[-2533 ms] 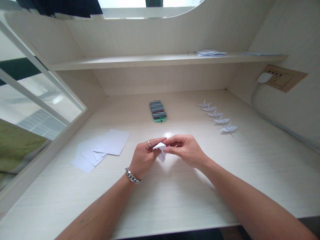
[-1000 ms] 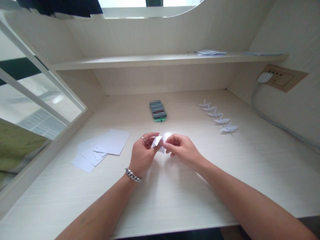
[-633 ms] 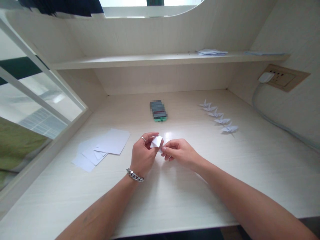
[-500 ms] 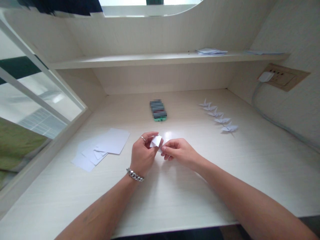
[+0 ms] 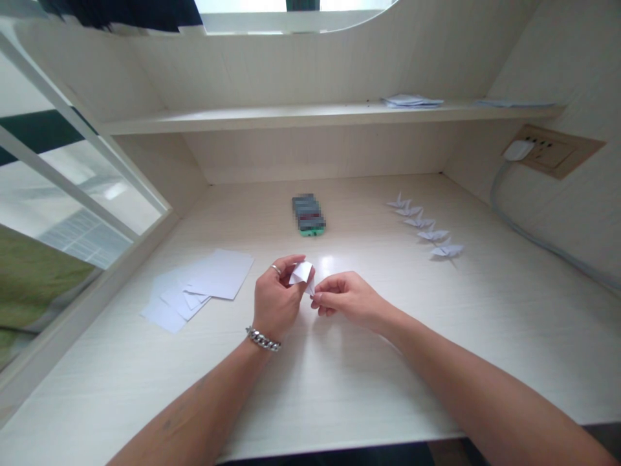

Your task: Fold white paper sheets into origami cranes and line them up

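Note:
A small piece of folded white paper (image 5: 301, 272) is held just over the middle of the desk. My left hand (image 5: 277, 294), with a ring and a chain bracelet, grips its body between thumb and fingers. At the paper's lower right, a narrow point sits pinched in the thumb and forefinger of my right hand (image 5: 345, 294). My fingers hide part of the folds. To the right stands a slanting row of several folded paper cranes (image 5: 433, 235). Loose white paper sheets (image 5: 220, 275) lie overlapping left of my hands.
Beyond my hands lies a dark, pixelated object with a green end (image 5: 309, 215). Papers (image 5: 412, 101) rest on the shelf (image 5: 291, 122) above the desk (image 5: 388, 388). A white plug (image 5: 518, 150) sits in the wall socket, its cable running down the right side.
My right fingers have slid slightly down along the paper's narrow point, and more of that point shows between my hands. The left hand keeps its grip. The view has shifted a little.

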A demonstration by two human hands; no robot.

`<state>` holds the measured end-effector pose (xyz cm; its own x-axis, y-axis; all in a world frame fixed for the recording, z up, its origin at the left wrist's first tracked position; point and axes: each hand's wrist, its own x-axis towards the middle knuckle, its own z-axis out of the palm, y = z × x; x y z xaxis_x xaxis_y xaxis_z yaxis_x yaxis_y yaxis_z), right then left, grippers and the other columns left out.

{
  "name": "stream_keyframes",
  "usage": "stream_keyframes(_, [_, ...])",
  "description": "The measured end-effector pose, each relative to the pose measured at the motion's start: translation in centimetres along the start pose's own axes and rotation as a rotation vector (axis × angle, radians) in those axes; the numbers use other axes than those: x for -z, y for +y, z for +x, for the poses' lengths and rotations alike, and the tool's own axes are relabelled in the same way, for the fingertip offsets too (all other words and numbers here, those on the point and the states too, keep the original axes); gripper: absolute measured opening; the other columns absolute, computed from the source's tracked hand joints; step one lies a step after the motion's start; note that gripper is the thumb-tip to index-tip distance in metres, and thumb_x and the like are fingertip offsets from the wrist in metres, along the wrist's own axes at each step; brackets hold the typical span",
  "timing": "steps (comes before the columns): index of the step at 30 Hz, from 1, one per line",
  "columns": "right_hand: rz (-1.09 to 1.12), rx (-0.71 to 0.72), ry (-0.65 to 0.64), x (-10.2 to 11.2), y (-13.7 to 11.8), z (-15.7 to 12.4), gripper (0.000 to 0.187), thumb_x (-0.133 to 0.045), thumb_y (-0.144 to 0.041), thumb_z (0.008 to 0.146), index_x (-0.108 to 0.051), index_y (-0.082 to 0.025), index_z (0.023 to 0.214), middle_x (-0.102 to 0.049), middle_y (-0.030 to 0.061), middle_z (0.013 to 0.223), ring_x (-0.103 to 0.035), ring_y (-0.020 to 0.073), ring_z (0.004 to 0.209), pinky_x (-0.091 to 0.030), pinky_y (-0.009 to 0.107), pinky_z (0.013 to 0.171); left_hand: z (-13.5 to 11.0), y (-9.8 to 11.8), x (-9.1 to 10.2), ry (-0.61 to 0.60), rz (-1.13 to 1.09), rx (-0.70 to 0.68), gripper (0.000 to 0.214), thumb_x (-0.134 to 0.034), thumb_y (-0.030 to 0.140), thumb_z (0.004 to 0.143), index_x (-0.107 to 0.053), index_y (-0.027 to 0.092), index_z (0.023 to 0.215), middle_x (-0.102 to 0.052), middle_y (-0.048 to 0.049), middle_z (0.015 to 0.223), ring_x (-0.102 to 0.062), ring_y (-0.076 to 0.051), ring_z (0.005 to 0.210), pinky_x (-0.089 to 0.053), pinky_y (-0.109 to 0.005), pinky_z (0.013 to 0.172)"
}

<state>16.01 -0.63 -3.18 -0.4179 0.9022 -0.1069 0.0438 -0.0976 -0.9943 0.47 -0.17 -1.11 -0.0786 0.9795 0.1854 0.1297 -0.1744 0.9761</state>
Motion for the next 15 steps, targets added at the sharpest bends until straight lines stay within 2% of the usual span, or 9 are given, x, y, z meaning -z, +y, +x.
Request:
stream_keyframes(3, [0.025,-0.042,0.009,-0.03,-0.22,-0.03,0.012,-0.065,-0.025,0.077,-0.07,-0.014,0.074,-0.069,0.0046,0.07,-0.061,0.011,0.059,-0.048,0.024,0.06,-0.01,0.06,0.03,0.013,0.01,-0.012,0.044,-0.08,0.039,0.066,-0.068,0.014,0.1,-0.074,-0.007,0.082,-0.068,-0.018,0.072,-0.053,-0.026,0.061])
stream_keyframes(6, [0.058,-0.076,0.043,-0.21,-0.61,-0.09,0.021,-0.064,-0.034,0.08,-0.068,-0.015,0.074,-0.07,0.0057,0.074,-0.063,0.0117,0.061,-0.049,0.024,0.06,-0.04,0.08,0.02,0.021,0.017,-0.02,0.044,-0.08,0.039,0.066,-0.068,0.014,0.099,-0.074,-0.0073,0.084,-0.069,-0.018,0.074,-0.054,-0.027,0.065])
stream_keyframes(9, [0.015,-0.049,0.044,-0.41,-0.82,-0.16,0.027,-0.063,-0.039,0.082,-0.066,-0.014,0.071,-0.068,0.0053,0.07,-0.061,0.0114,0.059,-0.048,0.024,0.058,-0.08,0.04,-0.03,0.016,0.002,-0.01,0.045,-0.081,0.039,0.065,-0.068,0.013,0.099,-0.074,-0.0073,0.083,-0.068,-0.018,0.073,-0.054,-0.026,0.065])
stream_keyframes(15, [-0.054,0.008,-0.009,-0.21,-0.45,-0.13,0.013,-0.064,-0.025,0.078,-0.066,-0.014,0.072,-0.064,0.002,0.064,-0.059,0.0111,0.059,-0.046,0.024,0.058,0.09,-0.03,0.0,0.012,0.001,-0.002,0.043,-0.081,0.038,0.065,-0.069,0.013,0.098,-0.073,-0.0064,0.082,-0.067,-0.017,0.072,-0.053,-0.025,0.063])
